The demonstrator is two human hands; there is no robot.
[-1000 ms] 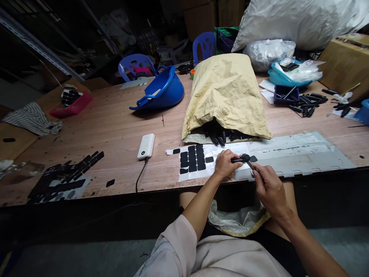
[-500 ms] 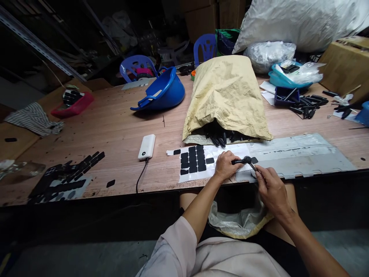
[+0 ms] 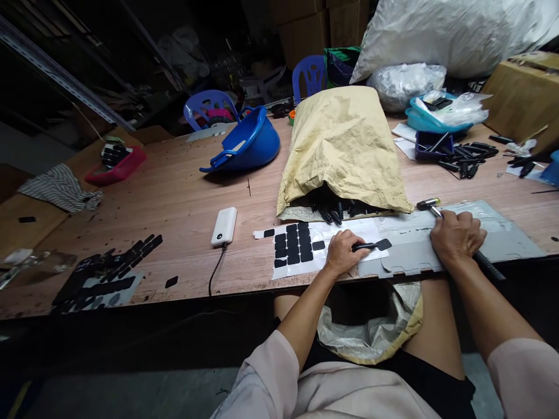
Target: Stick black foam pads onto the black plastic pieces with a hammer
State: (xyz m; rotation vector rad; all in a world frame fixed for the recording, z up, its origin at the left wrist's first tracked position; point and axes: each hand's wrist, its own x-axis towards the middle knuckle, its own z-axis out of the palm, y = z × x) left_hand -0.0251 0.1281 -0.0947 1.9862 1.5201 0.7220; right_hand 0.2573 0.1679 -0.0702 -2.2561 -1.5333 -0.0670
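One slim black handle (image 3: 365, 247), right of centre in the frame, sits in our left hand (image 3: 345, 251), whose fingers are closed round it; its tip meets a flat black rounded-square patch (image 3: 384, 244) over a white paper sheet (image 3: 331, 230). Our right hand (image 3: 457, 235), farther right, is curled around a metal-headed, black-gripped hammer (image 3: 428, 203) above a flat grey panel (image 3: 414, 251). Above centre, we see a crumpled yellow sack (image 3: 345, 139) on the wood-grain bench (image 3: 183, 192), black pieces (image 3: 329, 213) showing at its mouth.
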